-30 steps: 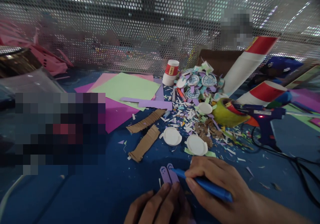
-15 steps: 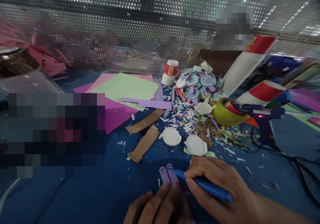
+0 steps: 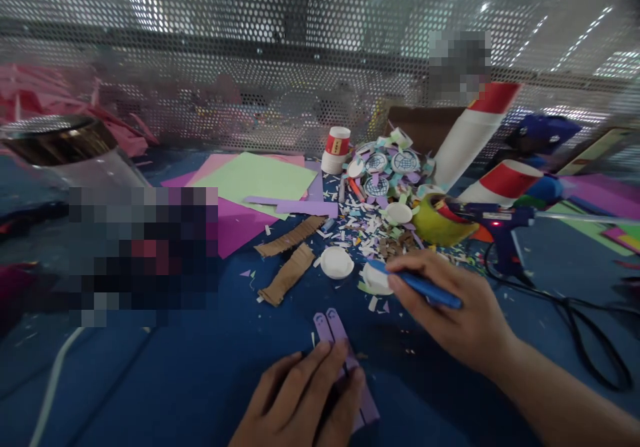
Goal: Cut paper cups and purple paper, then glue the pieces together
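Observation:
Two narrow purple paper strips [image 3: 367,400] lie side by side on the blue table, with small dark drawn marks near their rounded far ends. My left hand [image 3: 305,397] rests over them, its fingers laid out flat and pressing them down; it hides their middle part. In my right hand [image 3: 455,307] is a blue marker [image 3: 433,290], pinched between thumb and fingers. The hand is raised to the right of the strips, apart from them. The marker's tip end overlaps a white paper disc [image 3: 371,279] in view; I cannot tell whether they touch.
Beyond the hands lie another white disc [image 3: 337,262], cardboard strips [image 3: 287,275] and scattered paper scraps. A blue glue gun [image 3: 505,234] with a lit red light and a black cable [image 3: 575,307] is at right. Coloured sheets [image 3: 265,177] and paper cups [image 3: 337,148] stand farther back.
My right hand has lifted the marker off the strips and moved it away from them. My left hand stays on the strips, more of which now show. The camera view has shifted.

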`<state>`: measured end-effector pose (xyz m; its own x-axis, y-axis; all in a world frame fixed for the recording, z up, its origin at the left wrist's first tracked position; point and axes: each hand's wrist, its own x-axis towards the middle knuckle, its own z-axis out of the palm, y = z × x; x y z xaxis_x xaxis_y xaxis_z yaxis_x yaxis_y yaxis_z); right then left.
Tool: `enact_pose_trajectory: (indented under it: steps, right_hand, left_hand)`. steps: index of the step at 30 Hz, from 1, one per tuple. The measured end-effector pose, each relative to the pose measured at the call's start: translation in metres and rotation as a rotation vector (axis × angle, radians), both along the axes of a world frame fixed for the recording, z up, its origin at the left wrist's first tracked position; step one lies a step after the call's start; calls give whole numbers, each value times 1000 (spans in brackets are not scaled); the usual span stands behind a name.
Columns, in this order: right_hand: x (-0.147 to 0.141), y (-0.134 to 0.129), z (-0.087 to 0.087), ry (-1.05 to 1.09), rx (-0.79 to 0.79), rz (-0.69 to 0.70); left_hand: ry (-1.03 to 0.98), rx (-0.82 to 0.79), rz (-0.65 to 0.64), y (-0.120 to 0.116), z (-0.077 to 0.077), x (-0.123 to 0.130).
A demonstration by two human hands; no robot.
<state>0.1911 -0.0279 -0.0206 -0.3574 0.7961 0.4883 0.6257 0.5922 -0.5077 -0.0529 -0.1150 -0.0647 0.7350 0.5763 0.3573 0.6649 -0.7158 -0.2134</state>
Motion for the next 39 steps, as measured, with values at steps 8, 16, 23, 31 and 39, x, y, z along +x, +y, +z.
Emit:
enact_pose_trajectory:
  steps: [8,16,23,31,39]
  right_hand:
    - [44,25,1,-405,-95,-176]
    - [60,26,-7,-588,-53,-108]
    - [55,13,12,-498,1,-45]
    - [47,-2,18,-530,-103,207]
    - [47,-5,20,-583,-232,247]
  left_hand:
    - [-27,-77,85,-14,6,13]
    - [-16,-262,108,-21,34,23]
    - [78,-436,148,18,80,33]
    - [82,-586,135,78,116,41]
    - [76,-650,216,95,108,36]
